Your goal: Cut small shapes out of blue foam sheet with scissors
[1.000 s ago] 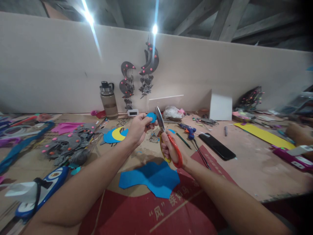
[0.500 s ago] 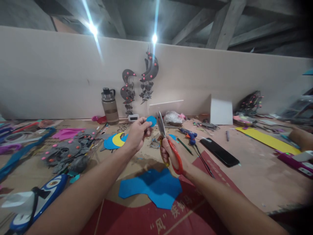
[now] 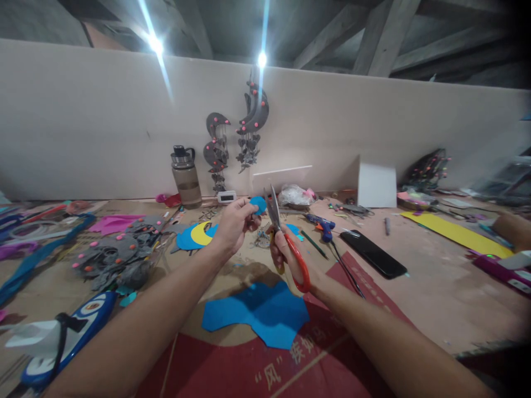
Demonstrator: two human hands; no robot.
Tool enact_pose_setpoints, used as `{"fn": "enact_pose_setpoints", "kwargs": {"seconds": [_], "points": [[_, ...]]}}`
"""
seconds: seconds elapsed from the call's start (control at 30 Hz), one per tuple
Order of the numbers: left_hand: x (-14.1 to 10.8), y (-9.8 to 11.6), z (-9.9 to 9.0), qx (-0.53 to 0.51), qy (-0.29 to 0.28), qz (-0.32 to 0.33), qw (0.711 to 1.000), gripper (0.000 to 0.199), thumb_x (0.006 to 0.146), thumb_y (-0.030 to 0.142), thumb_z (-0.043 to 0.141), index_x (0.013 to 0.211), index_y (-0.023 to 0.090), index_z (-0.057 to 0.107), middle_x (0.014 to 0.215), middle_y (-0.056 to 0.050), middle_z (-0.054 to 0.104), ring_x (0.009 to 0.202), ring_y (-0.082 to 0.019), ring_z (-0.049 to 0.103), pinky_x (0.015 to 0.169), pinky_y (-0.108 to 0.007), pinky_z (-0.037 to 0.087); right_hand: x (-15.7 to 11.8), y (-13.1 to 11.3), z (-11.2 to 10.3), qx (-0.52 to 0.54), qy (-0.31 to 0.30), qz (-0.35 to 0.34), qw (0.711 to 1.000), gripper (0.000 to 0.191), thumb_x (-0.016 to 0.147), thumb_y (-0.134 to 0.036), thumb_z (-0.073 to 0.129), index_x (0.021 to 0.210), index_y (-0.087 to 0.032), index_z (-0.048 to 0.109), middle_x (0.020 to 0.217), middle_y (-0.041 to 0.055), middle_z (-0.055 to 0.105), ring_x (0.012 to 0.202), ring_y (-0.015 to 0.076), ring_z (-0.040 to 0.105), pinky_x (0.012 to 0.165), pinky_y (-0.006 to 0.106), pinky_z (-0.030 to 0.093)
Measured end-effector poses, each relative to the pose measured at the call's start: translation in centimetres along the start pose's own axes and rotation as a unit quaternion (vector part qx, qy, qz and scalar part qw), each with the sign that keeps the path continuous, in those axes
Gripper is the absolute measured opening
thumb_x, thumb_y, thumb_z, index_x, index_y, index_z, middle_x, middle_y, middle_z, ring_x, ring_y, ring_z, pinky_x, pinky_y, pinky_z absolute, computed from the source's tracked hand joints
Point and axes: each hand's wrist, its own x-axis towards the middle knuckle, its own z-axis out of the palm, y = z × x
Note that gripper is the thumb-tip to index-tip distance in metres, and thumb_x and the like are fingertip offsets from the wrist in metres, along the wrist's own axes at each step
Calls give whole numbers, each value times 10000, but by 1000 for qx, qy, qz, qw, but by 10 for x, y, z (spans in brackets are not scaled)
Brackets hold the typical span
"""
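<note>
Pinched in my left hand (image 3: pixel 237 224) is a small, roundish piece of blue felt-like sheet (image 3: pixel 259 205). My right hand (image 3: pixel 286 254) grips red-handled scissors (image 3: pixel 298 264), blades pointing up and slightly parted, just right of the blue piece. Below both hands a larger blue sheet (image 3: pixel 257 312) with cut, irregular edges lies on the cardboard. A yellow crescent (image 3: pixel 202 234) rests on a blue cutout (image 3: pixel 185 239) left of my left wrist. Another blue scrap (image 3: pixel 295 230) is partly hidden behind my right hand.
A glue gun (image 3: pixel 321 226), a green pencil (image 3: pixel 314 244) and a black phone (image 3: pixel 373 254) lie to the right. Grey felt pieces with pink balls (image 3: pixel 116 251) are heaped at left. A bottle (image 3: pixel 186 177) stands by the wall. Another person's hand (image 3: pixel 512 231) shows at far right.
The small blue piece has turned slightly in my left fingers and sits a little farther right, closer to the scissors. The view has shifted slightly.
</note>
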Motion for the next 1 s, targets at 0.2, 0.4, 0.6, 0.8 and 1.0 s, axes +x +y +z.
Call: {"fn": "enact_pose_setpoints", "kwargs": {"seconds": [0.2,0.4,0.6,0.8,1.0], "points": [[-1,-1,1,21,-2,7,1000,171,671,239,665,715,164,518,631,-13,633,452,-82,519,448,-208,317,2,0,-1,3,6,6,1000,422,877,-636,505,853,-232,387,626,-71,409,469,65,386,401,174,313],[1,-5,-1,17,4,10,1000,194,676,237,676,698,174,494,600,-13,628,456,-73,485,460,-196,321,3,-4,2,19,27,21,999,464,824,-667,556,852,-230,404,599,-78,402,450,69,373,393,183,325],[0,-6,0,17,6,5,1000,203,660,230,701,710,169,514,551,25,557,459,-63,453,459,-185,303,5,-3,1,39,48,11,998,388,840,-589,584,881,-233,437,592,-77,432,434,73,380,395,197,340],[0,-5,1,50,-16,-25,998,194,650,251,734,704,149,577,552,26,525,443,-49,396,445,-187,279,8,-5,-5,-5,90,-41,995,280,847,-450,617,840,-239,433,578,-61,480,465,99,434,450,226,377],[3,-14,-5,152,-134,-112,973,270,619,324,789,609,145,588,542,-1,545,433,-57,393,431,-206,266,14,3,-13,-41,170,-78,981,326,776,-415,683,910,-242,442,639,-68,499,511,100,473,491,231,400]]}}
